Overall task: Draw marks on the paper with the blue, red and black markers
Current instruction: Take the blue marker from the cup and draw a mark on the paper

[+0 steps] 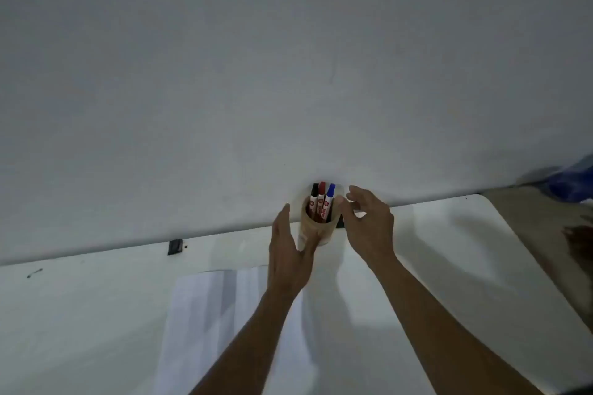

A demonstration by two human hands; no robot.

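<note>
Paper (205, 314): one white sheet, nearest the viewer, flat on the worktop (96, 314), just in front of the cup and a little left; no marks visible on it.
Left hand (288, 253): against the cup's left side, grip spread around its wall, probably steadying it.
Right hand (369, 221): just right of the cup's rim, grip loosely spread, thumb and fingers curled toward the blue marker, holding nothing.
Cup (316, 229): one, tan, upright, close to the wall (288, 58).
Markers: three, caps up in the cup; black marker (314, 192) left, red marker (322, 191) middle, blue marker (330, 191) right.
Step, judged: picking the first marker; drawing not begun.
</note>
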